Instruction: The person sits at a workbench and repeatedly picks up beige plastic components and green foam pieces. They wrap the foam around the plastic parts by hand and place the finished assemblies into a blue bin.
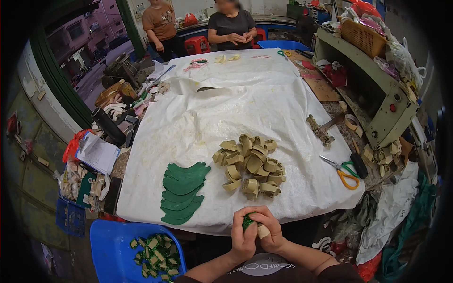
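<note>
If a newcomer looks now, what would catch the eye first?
Probably the heap of curved beige pieces on the white sheet, with green curved cutouts to its left. Then perhaps the blue tub at lower left, holding glittery green and beige items, and, at the near edge, the left hand and right hand around a similar item.

Just below the grip, the person wears a dark, nearly black-brown shirt (304,277). A grey oval print (260,270) sits directly under the grip, with pale lettering along its edge. The sleeves (344,274) are short and the same dark shade, lying lower and farther out on either side. From their hems up to the grip, the left hand (244,238) and right hand (270,231) included, everything is bare.
</note>
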The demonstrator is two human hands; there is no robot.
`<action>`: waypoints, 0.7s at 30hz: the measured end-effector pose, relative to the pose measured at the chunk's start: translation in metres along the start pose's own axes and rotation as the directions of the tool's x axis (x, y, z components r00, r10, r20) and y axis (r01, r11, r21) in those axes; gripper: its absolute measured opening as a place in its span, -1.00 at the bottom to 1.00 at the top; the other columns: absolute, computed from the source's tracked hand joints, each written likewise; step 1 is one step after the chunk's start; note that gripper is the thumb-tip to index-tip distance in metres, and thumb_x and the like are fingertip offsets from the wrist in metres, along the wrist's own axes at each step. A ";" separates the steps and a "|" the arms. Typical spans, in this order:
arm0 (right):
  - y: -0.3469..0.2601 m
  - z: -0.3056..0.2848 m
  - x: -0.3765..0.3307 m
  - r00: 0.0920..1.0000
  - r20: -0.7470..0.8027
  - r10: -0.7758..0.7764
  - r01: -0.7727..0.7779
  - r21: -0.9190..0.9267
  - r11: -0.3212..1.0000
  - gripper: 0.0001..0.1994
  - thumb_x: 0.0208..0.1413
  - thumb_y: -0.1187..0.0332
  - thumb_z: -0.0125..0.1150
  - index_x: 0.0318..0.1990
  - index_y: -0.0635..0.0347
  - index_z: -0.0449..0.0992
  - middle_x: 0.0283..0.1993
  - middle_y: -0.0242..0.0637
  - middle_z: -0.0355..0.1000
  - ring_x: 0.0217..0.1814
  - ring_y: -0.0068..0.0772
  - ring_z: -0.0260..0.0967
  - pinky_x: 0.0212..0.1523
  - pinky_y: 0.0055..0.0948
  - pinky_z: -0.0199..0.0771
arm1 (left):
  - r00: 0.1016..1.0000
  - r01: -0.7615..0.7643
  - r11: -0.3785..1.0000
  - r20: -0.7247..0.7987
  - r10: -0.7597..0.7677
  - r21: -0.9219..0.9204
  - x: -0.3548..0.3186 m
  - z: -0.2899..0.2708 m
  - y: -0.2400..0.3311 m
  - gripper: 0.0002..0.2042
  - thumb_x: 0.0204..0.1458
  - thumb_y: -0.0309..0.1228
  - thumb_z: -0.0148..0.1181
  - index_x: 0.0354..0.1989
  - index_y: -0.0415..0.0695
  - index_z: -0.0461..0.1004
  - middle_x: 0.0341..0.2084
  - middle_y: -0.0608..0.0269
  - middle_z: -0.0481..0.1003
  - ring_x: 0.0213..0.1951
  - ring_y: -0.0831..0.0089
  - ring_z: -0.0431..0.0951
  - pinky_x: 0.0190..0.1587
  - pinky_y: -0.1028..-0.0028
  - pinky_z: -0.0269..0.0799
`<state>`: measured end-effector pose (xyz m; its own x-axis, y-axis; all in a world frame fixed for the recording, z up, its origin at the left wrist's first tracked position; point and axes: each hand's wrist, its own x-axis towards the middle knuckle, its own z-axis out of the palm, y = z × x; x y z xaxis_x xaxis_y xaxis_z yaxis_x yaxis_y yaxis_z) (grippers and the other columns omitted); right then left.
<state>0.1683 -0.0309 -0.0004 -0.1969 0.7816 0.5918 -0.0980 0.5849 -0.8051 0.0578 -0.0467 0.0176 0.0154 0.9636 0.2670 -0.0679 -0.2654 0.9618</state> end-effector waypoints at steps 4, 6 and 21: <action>0.007 -0.003 -0.003 0.998 0.007 0.061 -0.062 0.032 0.998 -0.64 0.24 0.23 -0.12 0.10 0.20 0.32 0.08 0.01 0.24 0.06 -0.04 0.26 0.06 -0.23 0.28 | 1.000 -0.017 0.999 0.016 0.017 -0.034 0.002 -0.001 -0.013 -0.52 0.18 -0.27 -0.18 0.20 -0.26 -0.03 -0.25 0.14 0.37 -0.30 0.49 0.41 -0.16 0.51 0.36; 0.003 -0.009 0.002 0.982 0.078 0.170 -0.175 0.059 0.983 -0.61 0.24 0.17 -0.09 0.11 0.19 0.31 0.05 -0.01 0.24 0.05 -0.05 0.24 0.06 -0.23 0.28 | 0.975 0.223 0.914 0.062 -0.215 -0.339 0.000 -0.009 -0.015 -0.42 0.19 -0.18 -0.17 0.26 -0.26 -0.18 -0.26 0.11 0.38 -0.32 0.44 0.44 -0.14 0.46 0.37; -0.006 -0.043 0.016 0.994 0.076 0.078 -0.057 -0.252 0.966 -0.70 0.08 0.30 0.17 -0.10 0.28 0.41 -0.21 -0.15 0.39 -0.24 -0.19 0.39 -0.19 -0.37 0.39 | 0.960 0.058 0.995 0.270 -0.078 0.080 0.017 -0.034 -0.005 -0.44 -0.12 -0.44 0.33 0.08 -0.32 0.26 -0.21 0.08 0.37 -0.26 0.33 0.45 -0.22 0.50 0.39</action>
<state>0.2072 -0.0126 0.0158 -0.2777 0.8064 0.5222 0.1621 0.5751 -0.8019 0.0244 -0.0280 0.0153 0.2895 0.9364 0.1982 0.0136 -0.2110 0.9774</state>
